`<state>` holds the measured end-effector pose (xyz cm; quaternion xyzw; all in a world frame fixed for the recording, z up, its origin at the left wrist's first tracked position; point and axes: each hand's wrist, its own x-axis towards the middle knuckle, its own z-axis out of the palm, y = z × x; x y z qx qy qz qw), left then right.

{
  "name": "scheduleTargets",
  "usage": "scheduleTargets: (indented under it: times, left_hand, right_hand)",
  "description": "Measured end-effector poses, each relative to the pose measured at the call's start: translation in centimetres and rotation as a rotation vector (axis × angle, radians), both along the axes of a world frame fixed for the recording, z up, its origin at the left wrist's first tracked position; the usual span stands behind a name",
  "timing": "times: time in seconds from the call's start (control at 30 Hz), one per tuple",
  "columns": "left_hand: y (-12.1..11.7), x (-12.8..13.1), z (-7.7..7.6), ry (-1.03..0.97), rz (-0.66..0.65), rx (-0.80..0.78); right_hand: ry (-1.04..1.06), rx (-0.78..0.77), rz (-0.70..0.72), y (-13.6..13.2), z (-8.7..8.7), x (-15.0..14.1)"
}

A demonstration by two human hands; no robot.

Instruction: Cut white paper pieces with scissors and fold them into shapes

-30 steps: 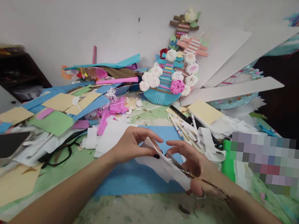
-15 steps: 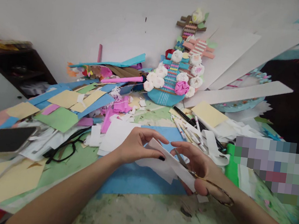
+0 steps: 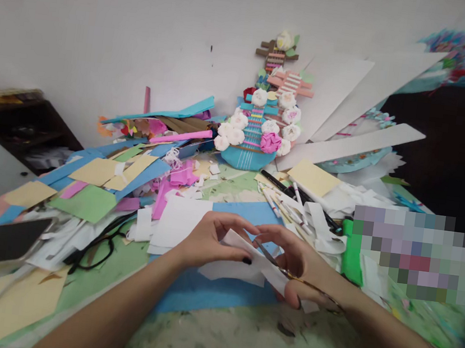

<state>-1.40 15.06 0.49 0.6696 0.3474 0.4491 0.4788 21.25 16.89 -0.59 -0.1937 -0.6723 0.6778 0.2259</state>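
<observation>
A folded piece of white paper [image 3: 242, 268] is pinched between the thumb and fingers of my left hand [image 3: 211, 240]. My right hand [image 3: 304, 259] grips a pair of scissors [image 3: 286, 272], whose thin blades point up and left along the paper's folded edge. The fingertips of both hands meet just above the blades. Part of the scissors and of the paper is hidden by my right fingers. Beneath both hands lies a blue sheet [image 3: 217, 296], with white sheets [image 3: 182, 221] on its left side.
A phone [image 3: 3, 242] and black-framed glasses [image 3: 98, 248] lie left among coloured paper scraps. Markers [image 3: 282, 200] and a green roll [image 3: 352, 253] sit to the right. At the back stands a blue paper instrument with paper flowers [image 3: 247, 156].
The scissors have moved left along the paper, and my right hand has come up against my left fingertips. My head view has shifted slightly.
</observation>
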Motion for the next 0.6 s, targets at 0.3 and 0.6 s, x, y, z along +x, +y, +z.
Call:
scheduleTargets:
  times: [0.3, 0.6]
  left_hand:
    - [-0.34, 0.73, 0.03, -0.015, 0.032, -0.11]
    - [-0.41, 0.62, 0.39, 0.025, 0.048, -0.132]
  right_hand:
    - [-0.008, 0.047, -0.024, -0.1, 0.21, -0.21]
    - [-0.02, 0.08, -0.07, 0.04, 0.03, -0.1]
